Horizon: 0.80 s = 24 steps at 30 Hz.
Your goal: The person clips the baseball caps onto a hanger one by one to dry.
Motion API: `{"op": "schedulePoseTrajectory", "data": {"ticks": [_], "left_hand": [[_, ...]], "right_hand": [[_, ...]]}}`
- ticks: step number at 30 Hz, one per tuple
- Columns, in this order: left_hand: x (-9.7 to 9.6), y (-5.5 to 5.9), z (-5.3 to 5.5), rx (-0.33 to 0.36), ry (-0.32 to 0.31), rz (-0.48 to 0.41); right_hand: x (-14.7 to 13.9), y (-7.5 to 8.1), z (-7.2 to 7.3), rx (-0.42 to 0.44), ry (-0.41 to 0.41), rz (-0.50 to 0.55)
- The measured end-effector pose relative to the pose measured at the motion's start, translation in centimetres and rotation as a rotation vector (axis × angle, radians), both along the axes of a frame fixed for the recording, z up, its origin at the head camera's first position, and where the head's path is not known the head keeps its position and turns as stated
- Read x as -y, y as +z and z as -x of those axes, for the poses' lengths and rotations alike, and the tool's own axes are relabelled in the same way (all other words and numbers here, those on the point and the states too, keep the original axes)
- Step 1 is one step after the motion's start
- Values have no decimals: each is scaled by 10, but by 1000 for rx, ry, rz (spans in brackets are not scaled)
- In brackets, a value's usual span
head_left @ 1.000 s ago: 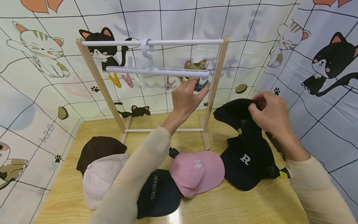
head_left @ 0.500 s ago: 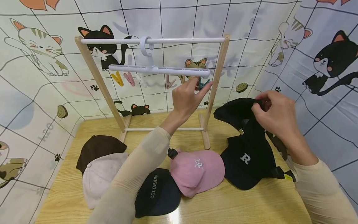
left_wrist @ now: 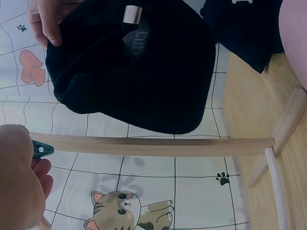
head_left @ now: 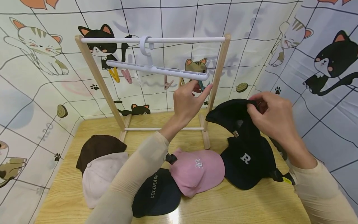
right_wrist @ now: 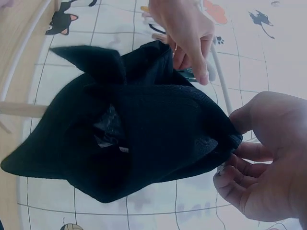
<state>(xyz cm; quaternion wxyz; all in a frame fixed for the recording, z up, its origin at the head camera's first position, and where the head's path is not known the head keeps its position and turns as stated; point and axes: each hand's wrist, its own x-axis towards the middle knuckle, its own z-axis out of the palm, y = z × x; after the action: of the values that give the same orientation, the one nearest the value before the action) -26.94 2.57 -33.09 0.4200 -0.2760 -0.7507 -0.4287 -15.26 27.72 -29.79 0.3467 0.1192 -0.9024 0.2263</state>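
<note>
My left hand (head_left: 185, 101) pinches a teal clothespin (left_wrist: 43, 149) below the right end of a white hanger (head_left: 156, 69). The hanger hooks over a rack's top rail and slopes down to the right. To the right, my right hand (head_left: 274, 118) grips a black cap (head_left: 230, 113) by its edge, thumb against fingers. In the right wrist view this cap (right_wrist: 158, 129) shows its inside and a strap, with the left hand just beyond it. A metal buckle (left_wrist: 132, 15) shows on the cap in the left wrist view.
The wooden rack (head_left: 218, 68) stands at the back of the table (head_left: 212, 205). Yellow (head_left: 114, 75) and pink clothespins (head_left: 126, 76) hang from the hanger. Below lie a black R cap (head_left: 251, 168), pink cap (head_left: 195, 171), COLORADO cap (head_left: 159, 196), pale cap (head_left: 100, 177) and brown cap (head_left: 98, 151).
The hanger's right end has dipped and its left end has risen slightly. The held black cap has shifted a little left, toward the rack. The left hand stays at the teal clothespin.
</note>
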Motion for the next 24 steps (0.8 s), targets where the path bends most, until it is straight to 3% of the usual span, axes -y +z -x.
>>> {"op": "schedulePoseTrajectory", "data": {"ticks": [7, 14, 24], "left_hand": [[4, -4, -1, 49, -29, -71], [5, -5, -3, 128, -102, -164], [6, -5, -6, 199, -173, -208]], "right_hand": [[11, -2, 1, 23, 27, -19], [22, -4, 1, 68, 56, -23], [37, -6, 4, 95, 119, 2]]}}
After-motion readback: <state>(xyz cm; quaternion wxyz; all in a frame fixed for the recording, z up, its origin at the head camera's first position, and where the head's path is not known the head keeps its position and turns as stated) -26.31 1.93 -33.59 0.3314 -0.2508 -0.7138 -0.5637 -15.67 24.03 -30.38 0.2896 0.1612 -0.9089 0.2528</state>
